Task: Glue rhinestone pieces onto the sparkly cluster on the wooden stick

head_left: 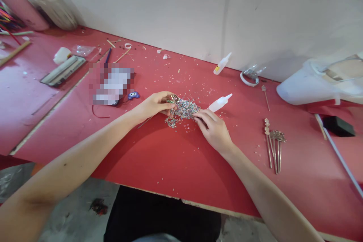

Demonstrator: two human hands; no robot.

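Observation:
On the red table lies a heap of small glittering rhinestones point(187, 109), between my two hands. My left hand point(159, 104) is closed around a hair stick whose metallic ornamental head point(174, 98) shows above the fingers, over the left side of the heap. A thin shaft point(145, 122) sticks out below that hand. At the right edge of the heap, my right hand point(213, 127) has thumb and fingers pinched together at the stones; whatever is between the fingertips is too small to make out. A white glue bottle point(219, 103) lies just behind the right hand.
Several finished-looking hair sticks point(274, 145) lie to the right, with a single one point(265, 96) farther back. Another glue bottle point(222, 64) is near the wall. A white bucket point(300, 83) lies at the far right. Left are a blurred phone point(113, 85) and a pink bottle point(24, 3).

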